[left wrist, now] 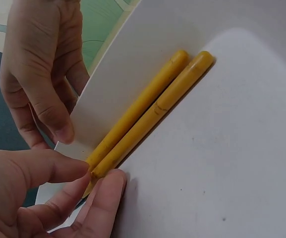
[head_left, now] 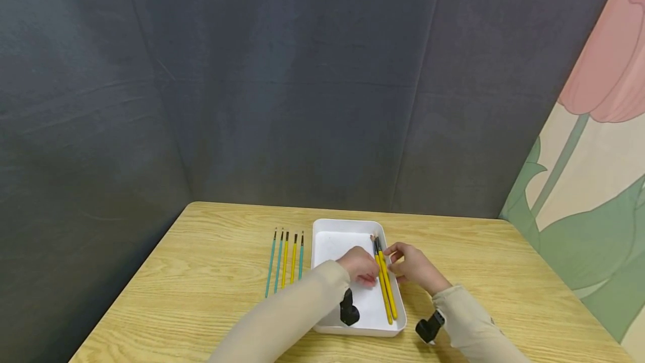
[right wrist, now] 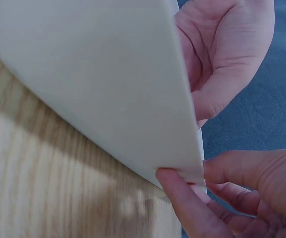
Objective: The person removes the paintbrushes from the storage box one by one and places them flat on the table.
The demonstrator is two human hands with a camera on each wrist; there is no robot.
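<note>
Two yellow-handled paintbrushes point(head_left: 386, 287) lie side by side along the right wall inside a white tray point(head_left: 331, 227); dark-ferruled bristle ends point away. Reaching into the tray, my left hand point(head_left: 360, 265) has thumb and fingertips on the handles, pinching at them in the left wrist view, where the handle ends point(left wrist: 157, 106) rest against the tray wall. My right hand point(head_left: 414, 266) holds the tray's right side, thumb at the rim and a finger against the outer wall point(right wrist: 108, 99) in the right wrist view. The left palm is hidden in the head view.
Left of the tray, several thin paintbrushes point(head_left: 286, 256) with teal and yellow handles lie in a row on the wooden table point(head_left: 221, 273). A dark curtain point(head_left: 302, 83) hangs behind the table. At the right is a wall painted with a tulip point(head_left: 599, 66).
</note>
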